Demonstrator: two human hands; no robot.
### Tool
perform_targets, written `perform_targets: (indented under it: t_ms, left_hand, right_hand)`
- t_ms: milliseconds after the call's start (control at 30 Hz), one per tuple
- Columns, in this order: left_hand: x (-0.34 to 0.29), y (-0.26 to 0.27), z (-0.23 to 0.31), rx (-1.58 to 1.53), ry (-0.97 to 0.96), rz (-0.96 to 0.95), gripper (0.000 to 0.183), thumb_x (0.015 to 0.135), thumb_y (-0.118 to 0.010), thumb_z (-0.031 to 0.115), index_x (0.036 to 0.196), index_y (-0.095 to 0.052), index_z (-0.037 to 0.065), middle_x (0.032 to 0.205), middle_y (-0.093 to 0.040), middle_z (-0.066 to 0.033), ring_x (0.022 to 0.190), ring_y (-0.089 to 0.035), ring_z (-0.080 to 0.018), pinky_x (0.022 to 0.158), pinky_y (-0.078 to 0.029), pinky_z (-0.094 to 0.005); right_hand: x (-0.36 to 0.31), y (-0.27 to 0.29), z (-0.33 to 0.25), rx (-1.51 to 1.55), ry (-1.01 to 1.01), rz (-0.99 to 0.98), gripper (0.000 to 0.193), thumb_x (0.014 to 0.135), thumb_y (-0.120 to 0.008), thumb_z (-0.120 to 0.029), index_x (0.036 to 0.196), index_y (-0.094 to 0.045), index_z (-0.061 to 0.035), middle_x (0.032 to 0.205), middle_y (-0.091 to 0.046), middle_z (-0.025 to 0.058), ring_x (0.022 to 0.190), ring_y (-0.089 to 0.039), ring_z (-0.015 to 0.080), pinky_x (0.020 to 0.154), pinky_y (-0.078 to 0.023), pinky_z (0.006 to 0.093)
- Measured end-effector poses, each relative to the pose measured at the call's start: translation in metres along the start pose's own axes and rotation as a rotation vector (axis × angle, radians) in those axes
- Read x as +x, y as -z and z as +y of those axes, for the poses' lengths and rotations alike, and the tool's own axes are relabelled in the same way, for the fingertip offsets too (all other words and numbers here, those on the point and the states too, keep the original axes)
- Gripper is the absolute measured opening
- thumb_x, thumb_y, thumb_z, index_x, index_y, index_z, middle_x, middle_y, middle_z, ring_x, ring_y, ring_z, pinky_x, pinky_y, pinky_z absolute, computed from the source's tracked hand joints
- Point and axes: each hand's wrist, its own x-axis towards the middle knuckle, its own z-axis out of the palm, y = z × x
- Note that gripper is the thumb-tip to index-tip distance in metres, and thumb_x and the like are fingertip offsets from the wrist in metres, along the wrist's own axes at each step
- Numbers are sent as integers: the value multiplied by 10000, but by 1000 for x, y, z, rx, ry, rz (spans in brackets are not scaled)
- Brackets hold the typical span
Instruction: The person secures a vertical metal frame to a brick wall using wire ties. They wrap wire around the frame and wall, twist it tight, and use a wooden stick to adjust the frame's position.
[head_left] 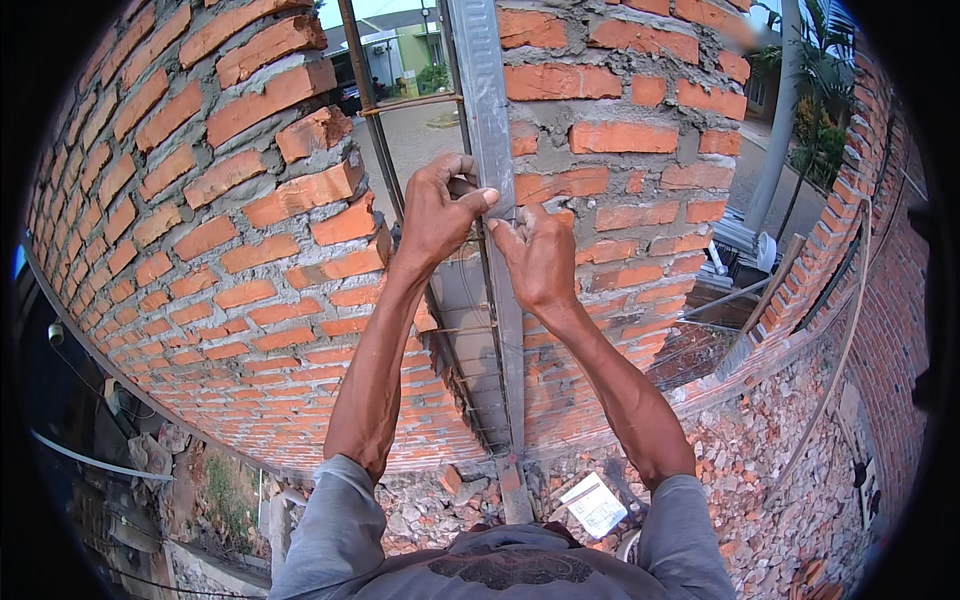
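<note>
A long grey metal-looking profile (489, 110) stands upright against the edge of the right-hand brick wall. My left hand (440, 210) is at its left side, fingers curled and thumb pressed in across its face. Just below and to the right, my right hand (537, 258) is closed in a pinch at the same profile, its thumb and forefinger close to my left thumb. Whatever lies between the fingertips is too small to make out. Left of the profile, thin reinforcing bars (372, 120) with cross ties (410, 103) run down the gap between the walls.
A left brick wall (215, 235) with a jagged, toothed edge and a right brick wall (625, 130) flank the gap. Broken brick rubble (740, 460) covers the ground, with a white marked sheet (595, 505) near me. A grey pipe (775, 150) stands beyond the right wall.
</note>
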Motion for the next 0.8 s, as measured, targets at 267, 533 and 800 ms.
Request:
perform_targets:
  t_ms: [267,533,800]
  left_hand:
    - [0,-10,0,107,-53,104,183,690,-773,63,774,-622,4,649,-605,-58,584,-539,-118,539,-424,-303]
    - [-2,-8,-1,93,-30,74,147,718,-755,57,773,-632,-3,633,-604,-48,580,-548,-117,543,-431,-302]
    - [-3,-8,6,149,-13,79,163,709,-757,71,807,-665,-21,664,-656,-92,609,-610,-144,566,-469,-313]
  right_hand:
    - [3,8,8,157,-82,-24,321,888,-691,-247,906,-591,58,601,-576,148,513,-563,220,526,-467,415]
    - [13,58,36,1153,-391,86,198,972,-605,-235,980,-611,-37,909,-633,55,679,-567,111,631,-546,328]
    - [-49,296,156,1165,98,523,82,972,-532,-43,912,-482,-19,807,-500,47,738,-481,168,856,-533,397]
